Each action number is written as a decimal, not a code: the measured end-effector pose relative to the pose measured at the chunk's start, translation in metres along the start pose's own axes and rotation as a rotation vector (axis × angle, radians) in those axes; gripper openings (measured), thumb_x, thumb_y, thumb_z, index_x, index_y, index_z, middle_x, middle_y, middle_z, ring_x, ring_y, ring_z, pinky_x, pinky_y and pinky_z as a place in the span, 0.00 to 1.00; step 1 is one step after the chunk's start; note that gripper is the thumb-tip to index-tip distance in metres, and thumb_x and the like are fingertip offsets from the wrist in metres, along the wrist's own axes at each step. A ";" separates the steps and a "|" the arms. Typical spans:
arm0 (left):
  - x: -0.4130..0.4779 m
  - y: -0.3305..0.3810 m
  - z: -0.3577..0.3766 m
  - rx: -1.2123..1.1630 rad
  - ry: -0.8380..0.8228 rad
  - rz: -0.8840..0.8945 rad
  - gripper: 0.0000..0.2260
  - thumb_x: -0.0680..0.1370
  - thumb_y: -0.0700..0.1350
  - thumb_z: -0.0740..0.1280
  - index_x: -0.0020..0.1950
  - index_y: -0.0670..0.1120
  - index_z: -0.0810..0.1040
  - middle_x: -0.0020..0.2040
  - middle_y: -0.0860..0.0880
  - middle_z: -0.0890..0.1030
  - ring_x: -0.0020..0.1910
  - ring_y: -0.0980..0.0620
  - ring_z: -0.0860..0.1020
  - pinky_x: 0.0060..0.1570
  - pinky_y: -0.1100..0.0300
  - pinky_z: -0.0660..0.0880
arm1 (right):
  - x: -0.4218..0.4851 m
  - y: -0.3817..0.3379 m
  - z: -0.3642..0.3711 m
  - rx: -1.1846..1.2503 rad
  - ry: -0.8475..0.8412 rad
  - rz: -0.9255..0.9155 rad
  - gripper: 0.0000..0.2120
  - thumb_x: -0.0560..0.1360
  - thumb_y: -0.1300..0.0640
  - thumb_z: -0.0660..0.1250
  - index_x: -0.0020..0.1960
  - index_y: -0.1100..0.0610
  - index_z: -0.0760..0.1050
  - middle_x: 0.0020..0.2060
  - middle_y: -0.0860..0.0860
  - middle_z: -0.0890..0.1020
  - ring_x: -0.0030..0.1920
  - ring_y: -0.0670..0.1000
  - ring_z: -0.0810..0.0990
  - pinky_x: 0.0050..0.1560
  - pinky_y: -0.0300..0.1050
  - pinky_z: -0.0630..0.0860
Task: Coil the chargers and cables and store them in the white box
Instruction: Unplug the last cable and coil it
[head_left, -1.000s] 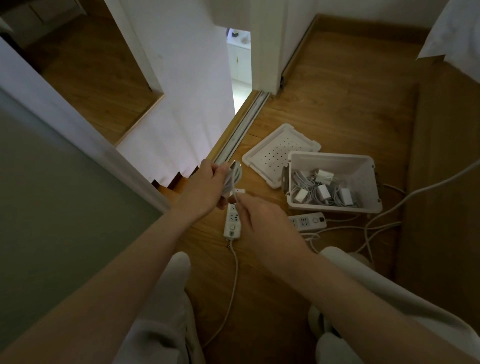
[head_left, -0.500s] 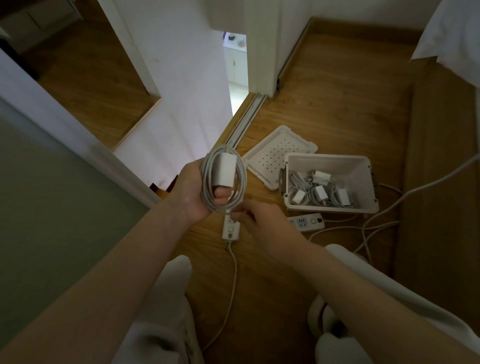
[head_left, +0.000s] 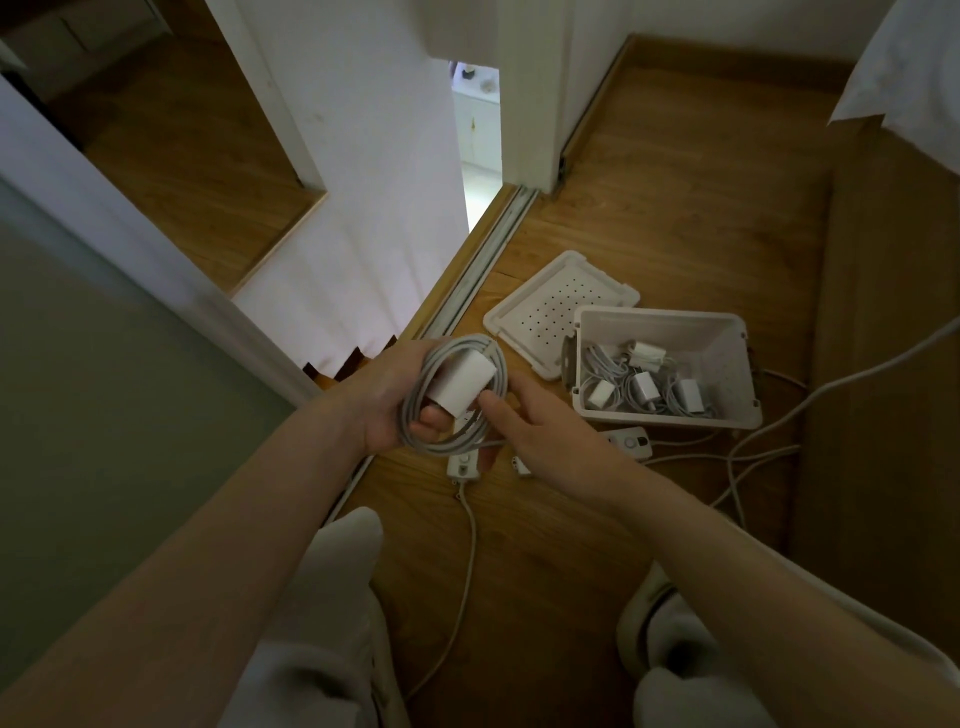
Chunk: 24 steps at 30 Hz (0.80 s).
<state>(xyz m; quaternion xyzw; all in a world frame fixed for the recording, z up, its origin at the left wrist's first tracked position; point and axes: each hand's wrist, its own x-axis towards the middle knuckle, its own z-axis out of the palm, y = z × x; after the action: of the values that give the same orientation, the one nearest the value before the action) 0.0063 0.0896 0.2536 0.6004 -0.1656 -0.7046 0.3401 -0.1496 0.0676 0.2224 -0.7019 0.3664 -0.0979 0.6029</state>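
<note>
My left hand (head_left: 387, 402) holds a white charger block (head_left: 464, 382) with its grey cable (head_left: 415, 405) wound in a coil around it, palm up above the wooden floor. My right hand (head_left: 540, 434) is just right of the coil, fingers spread, its fingertips touching the charger's lower edge. The white box (head_left: 727, 348) stands open on the floor to the right, with several coiled chargers (head_left: 641, 389) inside.
The box's perforated white lid (head_left: 550, 306) lies behind the box. Two power strips (head_left: 464, 464) (head_left: 631, 441) lie on the floor under my hands, with loose white cables (head_left: 753, 452) trailing right and toward me. A sliding-door track (head_left: 483, 270), white walls, and my knees surround them.
My left hand turned palm up, showing the coiled charger. My right hand let go of the cable end and moved up beside the coil, fingers spread.
</note>
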 end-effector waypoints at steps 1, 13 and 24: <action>0.000 -0.001 0.001 0.003 -0.010 -0.017 0.18 0.81 0.51 0.52 0.46 0.41 0.74 0.27 0.46 0.73 0.16 0.55 0.66 0.16 0.70 0.61 | 0.000 0.000 0.000 0.002 -0.001 -0.005 0.14 0.80 0.48 0.52 0.63 0.50 0.67 0.39 0.51 0.84 0.43 0.51 0.83 0.52 0.51 0.78; 0.007 -0.014 0.012 0.518 0.291 0.319 0.19 0.77 0.61 0.56 0.49 0.48 0.77 0.42 0.48 0.80 0.38 0.53 0.79 0.39 0.60 0.76 | 0.009 0.011 -0.003 -0.105 0.107 0.097 0.13 0.82 0.50 0.48 0.53 0.56 0.68 0.32 0.47 0.78 0.24 0.37 0.72 0.26 0.29 0.65; 0.010 -0.011 -0.007 0.719 0.417 0.457 0.08 0.74 0.56 0.66 0.45 0.51 0.75 0.43 0.47 0.80 0.39 0.52 0.80 0.31 0.68 0.76 | 0.011 0.031 -0.032 -0.728 -0.043 -0.094 0.10 0.78 0.53 0.60 0.56 0.51 0.76 0.40 0.40 0.68 0.45 0.42 0.66 0.51 0.40 0.64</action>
<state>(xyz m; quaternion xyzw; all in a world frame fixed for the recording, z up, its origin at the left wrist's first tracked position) 0.0091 0.0922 0.2380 0.7571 -0.4548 -0.3740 0.2829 -0.1726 0.0354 0.1990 -0.8884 0.3317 0.0262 0.3163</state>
